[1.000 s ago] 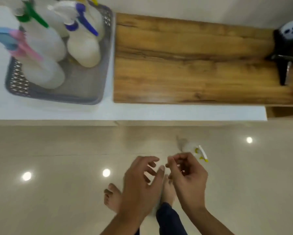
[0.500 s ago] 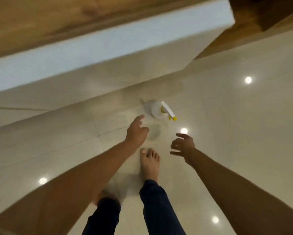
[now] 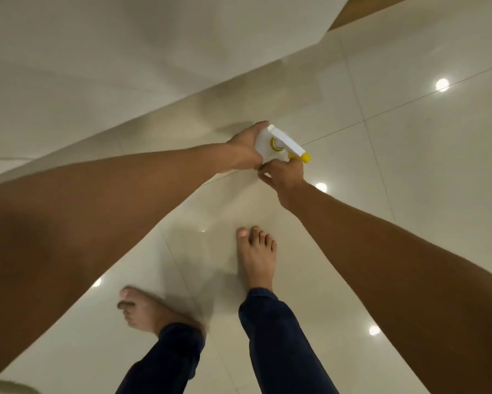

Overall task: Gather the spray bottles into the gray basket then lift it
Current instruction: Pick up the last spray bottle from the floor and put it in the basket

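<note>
A white spray bottle with a yellow nozzle and collar is low over the glossy floor, seen from above. My left hand wraps around its body from the left. From below, the fingers of my right hand close on the bottle's lower side, under the trigger. Both arms stretch down toward it. The gray basket and the other spray bottles are out of view.
Cream floor tiles reflect ceiling lights. The pale counter side runs along the upper left, with a wooden strip at the top right. My two bare feet stand just below the bottle.
The view has tipped from the counter and basket down to the floor. Both hands reached down to the bottle on the floor and closed on it.
</note>
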